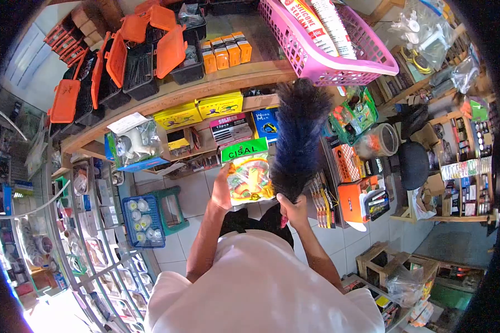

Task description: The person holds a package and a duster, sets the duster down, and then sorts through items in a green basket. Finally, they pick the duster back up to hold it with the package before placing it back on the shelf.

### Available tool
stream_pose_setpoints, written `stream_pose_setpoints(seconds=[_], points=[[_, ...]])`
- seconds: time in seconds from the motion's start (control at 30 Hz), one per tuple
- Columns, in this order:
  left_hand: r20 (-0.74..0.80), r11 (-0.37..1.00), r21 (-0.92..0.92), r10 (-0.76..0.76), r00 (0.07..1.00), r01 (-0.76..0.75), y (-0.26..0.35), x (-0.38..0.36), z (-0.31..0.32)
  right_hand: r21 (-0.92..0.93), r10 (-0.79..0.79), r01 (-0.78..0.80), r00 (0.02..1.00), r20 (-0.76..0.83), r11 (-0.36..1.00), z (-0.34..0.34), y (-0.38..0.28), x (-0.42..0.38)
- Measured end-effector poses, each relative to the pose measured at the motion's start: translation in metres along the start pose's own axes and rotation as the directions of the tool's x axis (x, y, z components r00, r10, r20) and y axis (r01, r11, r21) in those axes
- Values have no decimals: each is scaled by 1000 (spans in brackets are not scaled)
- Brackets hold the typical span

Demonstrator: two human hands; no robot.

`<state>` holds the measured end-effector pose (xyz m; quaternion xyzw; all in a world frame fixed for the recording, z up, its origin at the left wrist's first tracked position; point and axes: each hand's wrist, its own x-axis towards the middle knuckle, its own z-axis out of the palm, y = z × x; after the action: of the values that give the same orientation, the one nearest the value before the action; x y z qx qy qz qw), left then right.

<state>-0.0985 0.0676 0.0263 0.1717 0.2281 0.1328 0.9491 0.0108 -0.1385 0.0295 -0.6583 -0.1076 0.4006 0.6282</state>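
My left hand (221, 191) is closed on the left edge of a packet (250, 178) with a green "CISAL" header and a colourful printed front. The packet faces up toward me. On the other side, my right hand (293, 210) grips a dark, bushy feather duster (301, 139) low down near its handle. The duster stands pointing away from me, its feathers overlapping the packet's right edge in this view. Just beyond the packet sit a pink and black "SOLIGEN" box (231, 130) and a blue "WORK MAN" box (266, 124).
A wooden shelf (250, 75) carries black bins with orange lids (171, 51) and a pink basket (339, 69) of sealant tubes. Left on the tiled floor stands a blue crate (143, 222) beside a green stool (172, 210). An orange box (353, 204) is at right.
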Motion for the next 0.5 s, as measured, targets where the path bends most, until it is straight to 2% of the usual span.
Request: stream_pose_setpoints(seconds=[0.07, 0.1, 0.17, 0.2, 0.27, 0.3, 0.37, 0.4, 0.47, 0.5], points=[[155, 979, -197, -24, 988, 55, -1, 0, -1, -87, -60, 57, 997, -41, 995, 1, 5, 0], [193, 978, -201, -15, 981, 55, 0, -3, 2, -84, -61, 58, 997, -42, 995, 1, -1, -2], [162, 983, -174, -39, 986, 68, 2, -1, -4, -327, 21, -29, 999, -29, 945, -2, -20, -10], [131, 985, -151, -59, 990, 78, 3, 0, -7, -324, 21, -29, 999, -28, 945, -5, -26, -13], [153, 981, -161, -85, 985, 110, 15, -1, -16, -267, -193, 213, 976, 99, 940, -18, -33, -16], [149, 987, -131, -77, 986, 97, 21, -2, -23, -267, -189, 211, 976, 106, 940, -31, -32, -17], [157, 991, -120, -44, 987, 64, 24, -2, -31, -398, 173, -86, 967, 188, 914, -61, -28, -23], [170, 990, -138, -18, 985, 42, 26, -1, -32, -399, 173, -84, 966, 190, 913, -65, -32, -25], [235, 986, -151, -31, 972, 68, 37, 0, -38, -620, 101, 158, 927, 362, 768, -70, -43, -31], [174, 988, -134, -49, 983, 73, 37, 2, -45, -613, 87, 149, 937, 338, 776, -75, -41, -32]])
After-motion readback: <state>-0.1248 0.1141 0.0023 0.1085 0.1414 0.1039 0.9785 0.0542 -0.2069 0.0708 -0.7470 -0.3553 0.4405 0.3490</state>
